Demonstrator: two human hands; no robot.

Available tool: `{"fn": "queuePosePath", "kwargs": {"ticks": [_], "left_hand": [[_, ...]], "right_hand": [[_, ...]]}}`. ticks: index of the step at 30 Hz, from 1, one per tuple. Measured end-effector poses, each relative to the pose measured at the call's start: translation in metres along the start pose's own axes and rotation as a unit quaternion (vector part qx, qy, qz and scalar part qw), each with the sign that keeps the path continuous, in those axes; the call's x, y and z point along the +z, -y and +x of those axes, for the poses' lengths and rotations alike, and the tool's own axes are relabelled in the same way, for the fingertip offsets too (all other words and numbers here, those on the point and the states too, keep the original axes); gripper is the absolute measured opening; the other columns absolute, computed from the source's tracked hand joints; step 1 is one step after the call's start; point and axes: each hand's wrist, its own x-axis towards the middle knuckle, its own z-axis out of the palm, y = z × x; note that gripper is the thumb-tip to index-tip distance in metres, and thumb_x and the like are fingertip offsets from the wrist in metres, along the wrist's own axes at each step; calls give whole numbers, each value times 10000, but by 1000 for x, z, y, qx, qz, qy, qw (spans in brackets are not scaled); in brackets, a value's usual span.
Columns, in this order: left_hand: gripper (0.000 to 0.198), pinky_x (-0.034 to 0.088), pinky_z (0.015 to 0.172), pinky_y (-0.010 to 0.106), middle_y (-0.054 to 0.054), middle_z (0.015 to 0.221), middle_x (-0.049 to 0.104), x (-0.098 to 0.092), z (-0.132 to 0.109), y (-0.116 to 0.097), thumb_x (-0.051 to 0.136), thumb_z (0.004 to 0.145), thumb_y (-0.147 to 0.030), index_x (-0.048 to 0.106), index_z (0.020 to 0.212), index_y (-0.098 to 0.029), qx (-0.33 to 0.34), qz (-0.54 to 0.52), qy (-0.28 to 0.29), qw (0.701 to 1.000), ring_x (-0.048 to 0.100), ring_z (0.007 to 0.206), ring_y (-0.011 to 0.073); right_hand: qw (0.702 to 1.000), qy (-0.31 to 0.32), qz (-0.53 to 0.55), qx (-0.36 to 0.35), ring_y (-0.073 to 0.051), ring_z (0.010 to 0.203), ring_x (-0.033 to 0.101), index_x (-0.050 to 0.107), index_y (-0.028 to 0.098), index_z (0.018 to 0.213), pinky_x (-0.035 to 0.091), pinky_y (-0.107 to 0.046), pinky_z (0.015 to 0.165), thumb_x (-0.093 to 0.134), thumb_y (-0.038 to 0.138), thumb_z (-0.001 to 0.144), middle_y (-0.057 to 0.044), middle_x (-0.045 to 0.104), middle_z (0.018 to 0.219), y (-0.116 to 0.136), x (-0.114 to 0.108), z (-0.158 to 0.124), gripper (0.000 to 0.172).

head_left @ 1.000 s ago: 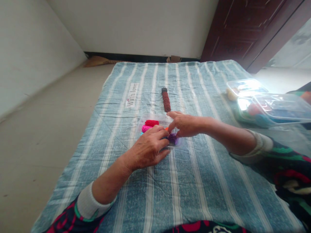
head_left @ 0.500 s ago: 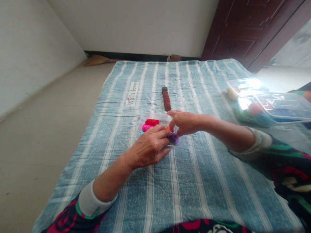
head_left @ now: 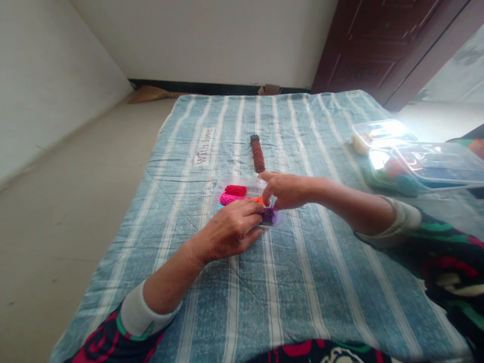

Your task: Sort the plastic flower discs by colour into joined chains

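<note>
So you've got both hands over the clear, shallow plastic box (head_left: 240, 180) in the middle of the blue-and-white striped cloth (head_left: 315, 282). Your left hand (head_left: 235, 228) comes across the near side, fingers bent over the contents, and the tips reach the small bright orange piece (head_left: 258, 200). Can't tell if they're actually pinching it. Your right hand (head_left: 286, 190) has its fingers spread at the right side, forefinger stretched past the far rim; whether it holds anything, no idea, the lower fingertips are hidden. My guess is the two hands meet there to steady that orange bit.

Also in the box: a bumpy red roll (head_left: 236, 190), a bumpy hot-pink roll (head_left: 228, 199) just nearer you, and a fuzzy purple piece (head_left: 269, 216) below your right fingers. They're probably laid together so the walls stop them rolling.

Beyond the box lies a knobbly brown roll with a black end (head_left: 257, 155), its near end right by your right forefinger. Clear boxes (head_left: 440, 164) sit off right, glary, well apart. Main obstruction is your left hand, covering much of the box.
</note>
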Motion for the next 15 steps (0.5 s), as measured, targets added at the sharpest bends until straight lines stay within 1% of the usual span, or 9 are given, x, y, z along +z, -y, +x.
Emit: {"fn": "queuePosePath", "kwargs": {"ticks": [4,7,11,15], "left_hand": [[155,541,894,407,124,1076,681,1,0,1,524,905,-189,653,972,-133,8,-16,-7,1000,633,1025,221],[142,549,876,397,116,1044,687,2,0,2,527,901,-187,654,943,-139,10,-20,-11,1000,638,1005,217],[136,551,859,395,114,1026,689,2,0,1,527,904,-195,651,915,-141,12,-16,-16,1000,643,973,213],[150,549,845,405,118,996,690,1,1,-1,521,915,-217,646,928,-135,7,1,-19,1000,640,961,221]], "right_hand": [[1000,-1,2,-20,-238,1057,514,774,190,893,410,-368,914,617,42,747,-101,609,991,-2,0,0,260],[1000,-3,-1,-26,-234,1047,516,773,180,869,424,-367,896,583,36,762,-113,606,1041,-4,1,-1,261],[998,-29,-13,-46,-235,1053,506,758,169,793,412,-402,934,584,87,789,-119,601,1114,-4,3,-2,193],[998,-50,-43,-26,-244,1079,493,744,160,720,429,-400,931,554,95,815,-132,607,1056,-1,5,-4,222]]}}
